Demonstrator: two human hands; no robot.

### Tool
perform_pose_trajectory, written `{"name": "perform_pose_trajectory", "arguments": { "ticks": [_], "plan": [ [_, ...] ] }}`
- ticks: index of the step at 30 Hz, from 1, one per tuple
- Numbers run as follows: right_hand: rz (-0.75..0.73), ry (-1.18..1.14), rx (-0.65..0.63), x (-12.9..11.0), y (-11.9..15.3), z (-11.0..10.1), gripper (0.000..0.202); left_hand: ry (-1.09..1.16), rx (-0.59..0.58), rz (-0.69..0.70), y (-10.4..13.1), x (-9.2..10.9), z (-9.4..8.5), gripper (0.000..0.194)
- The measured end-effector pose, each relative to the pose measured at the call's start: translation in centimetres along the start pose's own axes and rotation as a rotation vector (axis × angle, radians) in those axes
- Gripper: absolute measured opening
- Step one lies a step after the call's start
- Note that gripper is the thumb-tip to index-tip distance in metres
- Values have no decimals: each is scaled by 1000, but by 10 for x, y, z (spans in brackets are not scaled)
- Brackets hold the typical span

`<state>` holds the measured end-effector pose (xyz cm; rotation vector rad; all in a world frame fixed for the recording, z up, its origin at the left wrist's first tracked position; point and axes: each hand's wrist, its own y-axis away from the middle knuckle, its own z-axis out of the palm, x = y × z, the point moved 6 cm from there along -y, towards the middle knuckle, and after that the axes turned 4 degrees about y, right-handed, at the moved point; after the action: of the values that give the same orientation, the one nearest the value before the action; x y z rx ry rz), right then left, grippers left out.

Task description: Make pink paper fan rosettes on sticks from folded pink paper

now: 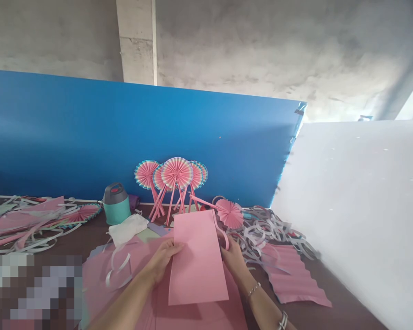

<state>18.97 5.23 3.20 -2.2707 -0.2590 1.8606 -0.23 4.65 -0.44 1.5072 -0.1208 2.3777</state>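
A pink paper sheet (198,261) is held up in the middle, above more pink paper (199,318) on the table. My left hand (167,256) pinches its left edge, thumb on the front. Beside the right edge is my right hand (231,254), its fingers closed and partly hidden by the sheet; what they hold cannot be made out. A narrow pink strip (223,236) curls from the sheet's upper right edge, over my right hand.
Pink folded fans (177,173) stand against a blue panel (72,137). A teal container (117,208) and white cloth (128,229) sit left of centre. Paper strips (261,233) and a creased pink sheet (292,275) lie right. More scraps (37,220) lie left. A white panel (365,206) borders the right.
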Motion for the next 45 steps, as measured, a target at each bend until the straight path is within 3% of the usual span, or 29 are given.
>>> {"name": "perform_pose_trajectory", "arguments": {
  "ticks": [25, 37, 40, 45],
  "plan": [
    [-45, -5, -16, -9, 0, 1, 30, -21, 12, 6, 4, 6, 5, 28],
    [66, 26, 9, 12, -4, -2, 28, 3, -4, 22, 4, 6, 6, 27],
    [117, 30, 41, 26, -4, -2, 34, 47, 51, 29, 2, 7, 1, 25],
    [70, 40, -8, 44, -2, 6, 69, 164, 200, 48, -3, 2, -17, 21]
  ]
}}
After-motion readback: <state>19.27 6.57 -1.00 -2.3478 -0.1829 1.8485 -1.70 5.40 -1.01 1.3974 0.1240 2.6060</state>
